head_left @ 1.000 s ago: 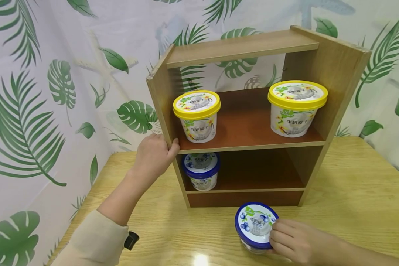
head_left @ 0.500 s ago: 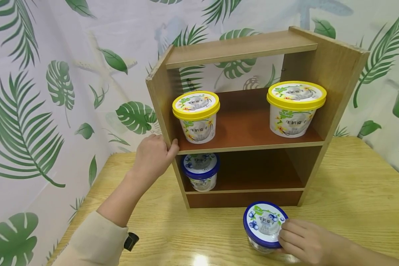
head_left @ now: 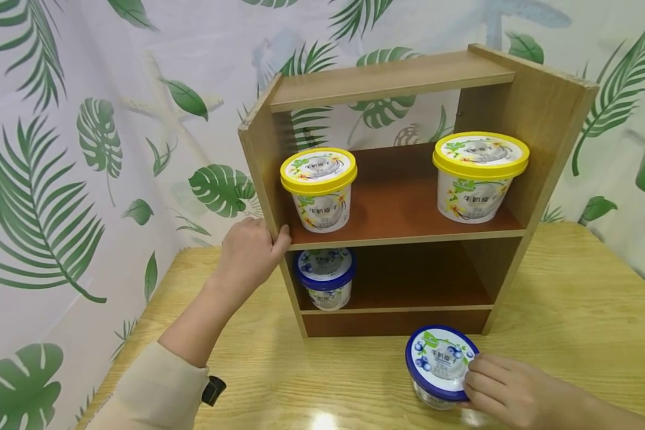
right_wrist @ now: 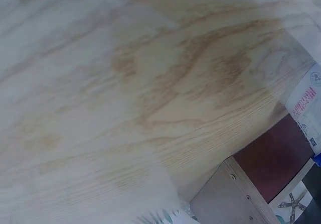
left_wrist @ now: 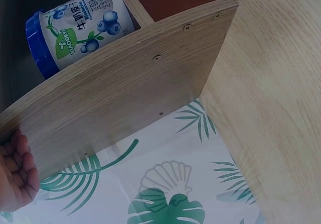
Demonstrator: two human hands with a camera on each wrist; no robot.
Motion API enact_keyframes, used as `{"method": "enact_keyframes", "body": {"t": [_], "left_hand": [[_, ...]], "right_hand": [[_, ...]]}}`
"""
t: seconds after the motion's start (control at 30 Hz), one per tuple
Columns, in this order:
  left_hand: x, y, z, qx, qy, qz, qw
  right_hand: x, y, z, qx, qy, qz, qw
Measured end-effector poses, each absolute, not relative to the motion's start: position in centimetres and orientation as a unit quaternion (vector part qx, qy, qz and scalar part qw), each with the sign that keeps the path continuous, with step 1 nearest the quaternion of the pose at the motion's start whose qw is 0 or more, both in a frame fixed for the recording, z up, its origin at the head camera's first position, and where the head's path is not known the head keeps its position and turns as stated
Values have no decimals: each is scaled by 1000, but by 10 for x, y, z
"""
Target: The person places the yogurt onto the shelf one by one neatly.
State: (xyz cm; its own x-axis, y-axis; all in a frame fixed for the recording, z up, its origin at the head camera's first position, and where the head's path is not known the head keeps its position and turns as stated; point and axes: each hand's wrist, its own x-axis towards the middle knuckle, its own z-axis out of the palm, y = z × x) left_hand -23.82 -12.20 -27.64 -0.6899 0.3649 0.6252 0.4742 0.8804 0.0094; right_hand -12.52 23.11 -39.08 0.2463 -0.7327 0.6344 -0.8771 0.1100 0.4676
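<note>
My left hand [head_left: 251, 254] grips the left side panel of a small wooden shelf [head_left: 408, 240], its thumb hooked over the front edge; in the left wrist view its curled fingers [left_wrist: 22, 171] lie against the panel. At the front right, my right hand [head_left: 507, 385] holds the rim of a blue-lidded tub [head_left: 443, 364] with blueberries printed on it. That tub is tilted slightly, just in front of the shelf; whether its base touches the table cannot be told. The right wrist view catches only part of the tub's white wall [right_wrist: 305, 106].
Two yellow-lidded tubs stand on the middle board, one at the left [head_left: 322, 206] and one at the right [head_left: 473, 197]. Below, another blue-lidded tub [head_left: 328, 295] sits in the left corner. A leaf-patterned cloth [head_left: 140, 89] hangs behind the wooden table [head_left: 236, 370].
My right hand has slid to the right with the blue-lidded tub in its grip. The left hand keeps its hold on the shelf, which stays put.
</note>
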Motion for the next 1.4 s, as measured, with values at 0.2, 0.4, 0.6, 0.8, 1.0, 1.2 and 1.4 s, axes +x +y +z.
{"method": "enact_keyframes", "body": {"t": [0.2,0.4,0.6,0.8,1.0,1.2,1.4], "left_hand": [[-238,-122,-277,-226,-917,-88,316],[-237,-122,-275,-225,-920,-87,310],[-236,-122,-274,-218,-924,-93,300],[-237,-122,-276,-225,-918,-95,313],[-237,-121,-276,-226,-916,-91,320],[-237,-121,-275,-221,-919,-91,313],[-236,-120,-274,-215,-924,-88,303]], "right_hand": [[-125,231,-390,660,-601,75,444],[-126,234,-388,660,-605,64,440],[-128,233,-383,662,-594,69,452],[-126,235,-377,657,-604,67,446],[-128,238,-369,652,-608,70,448],[-129,241,-363,649,-611,62,449],[-133,241,-360,658,-590,70,462]]}}
